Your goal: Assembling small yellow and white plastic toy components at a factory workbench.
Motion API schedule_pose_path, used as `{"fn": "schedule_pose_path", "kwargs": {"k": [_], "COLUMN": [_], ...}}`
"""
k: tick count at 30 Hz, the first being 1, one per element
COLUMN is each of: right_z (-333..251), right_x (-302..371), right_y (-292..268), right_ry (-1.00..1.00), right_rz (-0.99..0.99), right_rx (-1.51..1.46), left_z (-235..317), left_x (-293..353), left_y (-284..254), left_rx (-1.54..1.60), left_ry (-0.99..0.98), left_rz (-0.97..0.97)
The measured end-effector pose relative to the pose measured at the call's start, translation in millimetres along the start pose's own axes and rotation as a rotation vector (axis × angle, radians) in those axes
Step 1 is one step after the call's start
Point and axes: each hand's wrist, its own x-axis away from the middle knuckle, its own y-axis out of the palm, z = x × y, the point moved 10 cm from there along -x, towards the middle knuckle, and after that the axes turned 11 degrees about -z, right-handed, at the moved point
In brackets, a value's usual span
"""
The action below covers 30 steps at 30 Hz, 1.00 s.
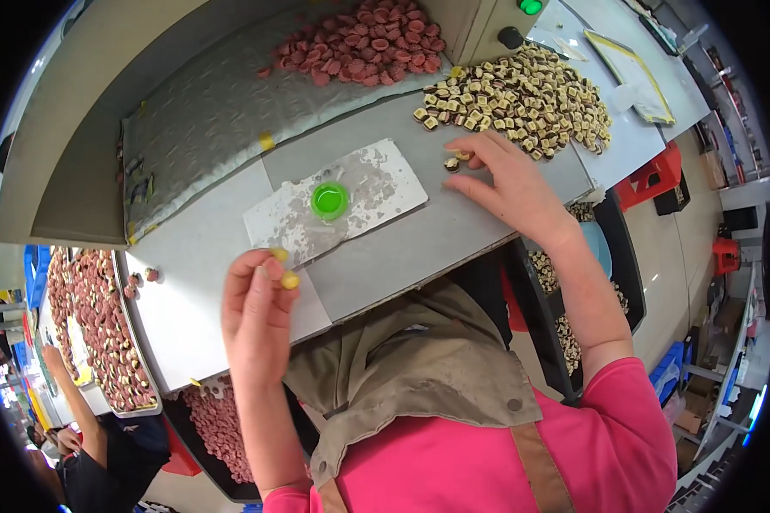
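Observation:
At the near left of the bench, my left hand (pixel 258 303) is closed in a pinch. A small pink piece (pixel 273 268) shows between its fingers, with yellow spots at the fingertips whose nature I cannot tell. My right hand (pixel 505 179) is open over the bench, thumb and fingers apart around a small brown-and-cream block (pixel 452 163). Between my hands lies a white board (pixel 389 175) with greyish smears, bearing a round green dish (pixel 329 201). Beyond my right hand spreads a heap of brown-and-cream blocks (pixel 530 98).
Pink ridged shell-like pieces (pixel 368 43) are heaped on a grey padded surface inside a hooded housing. At left, a tray (pixel 150 410) carries pink-and-cream pieces. Below the bench stand black bins (pixel 543 342) of small pieces. Another person's arm (pixel 77 398) reaches in at far left.

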Motion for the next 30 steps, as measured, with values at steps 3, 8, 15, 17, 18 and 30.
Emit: {"fn": "schedule_pose_path", "kwargs": {"k": [3,8,15,17,18,30], "right_z": [-13,-23,-12,-39,-57,-114], "right_x": [-2,-4,-11,-22,-25,-52], "right_y": [9,14,19,25,31,89], "right_ry": [-0.166,-0.112,0.124,0.029,-0.060,-0.493], "right_rz": [0.035,-0.023,-0.070,-0.093,-0.109,-0.130], "right_rx": [0.280,0.206,0.071,-0.006,-0.092,0.241], "left_z": [-19,-28,-28,-26,-26,-25], "left_x": [6,4,8,8,9,8], "left_y": [9,3,0,1,2,5], "left_rx": [0.134,0.272,0.369,0.328,0.307,0.267], "left_ry": [-0.024,-0.011,-0.005,0.010,0.013,0.051], "left_rz": [0.011,-0.037,-0.026,-0.044,-0.058,-0.058]}}
